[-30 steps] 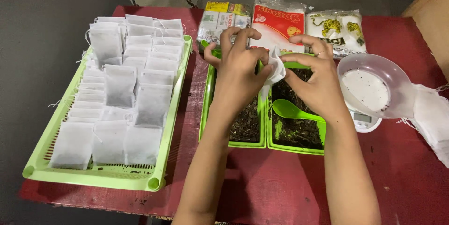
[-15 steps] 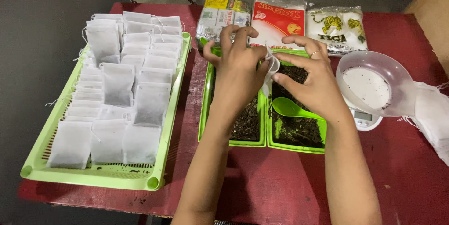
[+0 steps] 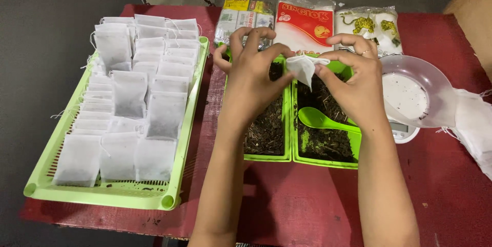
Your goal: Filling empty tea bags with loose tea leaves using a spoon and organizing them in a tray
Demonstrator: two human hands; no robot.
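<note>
Head view: a small white filter bag is pinched between the left hand and right hand, above two green trays of dried herb. Bag handling appears in hand. The green scoop lies just below; the scale bowl crowds the right.

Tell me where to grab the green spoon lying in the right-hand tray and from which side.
Take the green spoon by its handle, coming from the right and above. The bowl lies on the dark loose leaves toward the tray's left, and the handle runs right, under the right hand, toward the green tray's rim, probably leaving more room there.
</note>
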